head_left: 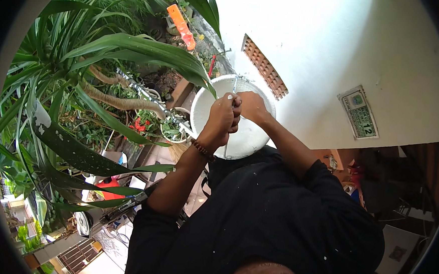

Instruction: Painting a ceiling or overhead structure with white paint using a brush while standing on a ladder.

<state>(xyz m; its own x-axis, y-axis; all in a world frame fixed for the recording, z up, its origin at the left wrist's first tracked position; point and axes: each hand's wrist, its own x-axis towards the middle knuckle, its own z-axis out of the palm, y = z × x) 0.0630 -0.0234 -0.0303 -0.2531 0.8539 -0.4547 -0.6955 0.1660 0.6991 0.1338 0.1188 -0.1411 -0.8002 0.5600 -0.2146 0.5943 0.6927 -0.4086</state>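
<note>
Hands meet over a round white bucket (240, 133), and that bucket is the landmark for everything else. Just above its middle, the left hand (224, 118) is closed in a fist around a thin upright rod (228, 130) that runs down past the bucket's lower edge; a beaded bracelet (200, 149) sits on that wrist. The right hand (251, 106) lies just beside the left one, touching it, fingers curled; what they grip I cannot tell. To work well here, I judge both hands should stay close together and the rod upright, so the white contents stay inside the rim. Right of the bucket, a green-and-white rectangular paper sheet (359, 113) hangs on the white wall (326, 43). Above-left of the bucket, an orange tool handle (181, 26) shows among leaves.
</note>
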